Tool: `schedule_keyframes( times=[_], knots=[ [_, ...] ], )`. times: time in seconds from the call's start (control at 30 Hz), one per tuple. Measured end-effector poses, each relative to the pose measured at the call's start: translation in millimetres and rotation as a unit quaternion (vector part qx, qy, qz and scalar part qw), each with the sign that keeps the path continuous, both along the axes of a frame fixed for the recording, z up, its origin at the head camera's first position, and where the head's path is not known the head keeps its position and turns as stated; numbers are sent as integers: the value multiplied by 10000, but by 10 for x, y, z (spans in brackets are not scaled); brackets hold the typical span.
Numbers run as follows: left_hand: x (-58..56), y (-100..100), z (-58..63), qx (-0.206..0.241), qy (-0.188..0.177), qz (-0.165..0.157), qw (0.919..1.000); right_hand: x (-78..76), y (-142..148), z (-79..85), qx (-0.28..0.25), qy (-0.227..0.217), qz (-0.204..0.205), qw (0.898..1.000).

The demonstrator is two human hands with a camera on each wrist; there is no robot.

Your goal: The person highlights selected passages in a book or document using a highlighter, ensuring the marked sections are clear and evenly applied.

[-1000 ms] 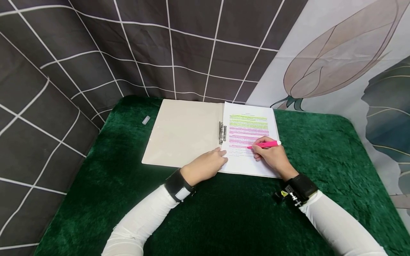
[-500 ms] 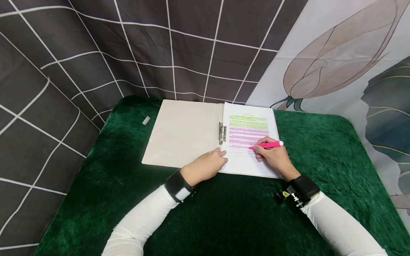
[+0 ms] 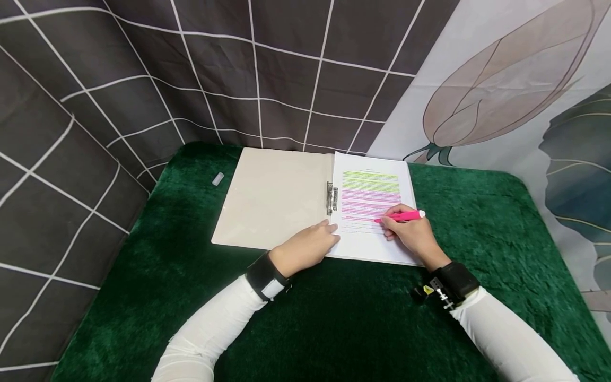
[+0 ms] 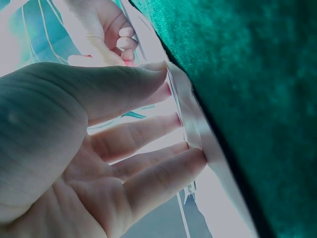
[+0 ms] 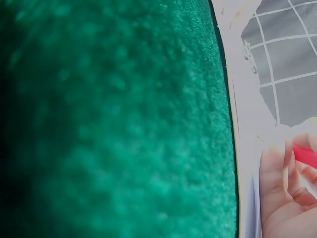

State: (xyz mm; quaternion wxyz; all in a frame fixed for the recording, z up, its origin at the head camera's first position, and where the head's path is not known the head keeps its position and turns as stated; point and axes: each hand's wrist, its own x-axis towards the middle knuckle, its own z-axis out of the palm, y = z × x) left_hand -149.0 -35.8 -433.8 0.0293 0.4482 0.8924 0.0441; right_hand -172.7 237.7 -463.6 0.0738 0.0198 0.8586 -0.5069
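In the head view my right hand [image 3: 412, 236] pinches a pink highlighter [image 3: 407, 216], its tip down on a printed sheet [image 3: 367, 245]. Upper lines on that sheet are marked yellow-green, the ones below pink, and the lowest printed lines are unmarked. My left hand [image 3: 305, 246] rests its fingertips on the sheet's lower left edge. Its fingers look fairly straight in the left wrist view, where the thumb [image 4: 119, 87] lies along the paper's edge. Beneath the sheet lies an opened cream folder [image 3: 274, 199] with a metal clip [image 3: 329, 198]. The right wrist view shows only part of the highlighter [image 5: 304, 154].
A small whitish, translucent piece [image 3: 217, 179] lies on the green plush cloth [image 3: 334, 313], left of the folder. Behind the table hang a dark gridded curtain [image 3: 281, 79] and a pale one with a large flower print [image 3: 501, 90].
The right hand has slid slightly to the right with the highlighter, whose tip has travelled along a lower line of text. My left hand and the folder have stayed put.
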Motion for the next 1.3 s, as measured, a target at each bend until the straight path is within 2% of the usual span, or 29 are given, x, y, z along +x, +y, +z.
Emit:
schedule_keyframes(
  times=[0.63,0.87,1.3],
  knots=[
    [-4,-4,-1,-44,-33,54,10000,11,80,20,189,1,-34,9998],
    [2,-7,-2,-4,30,-5,10000,25,109,27,428,-46,-58,9991],
    [0,-3,7,-41,15,-11,10000,38,144,42,399,-89,-228,9989]
  ],
)
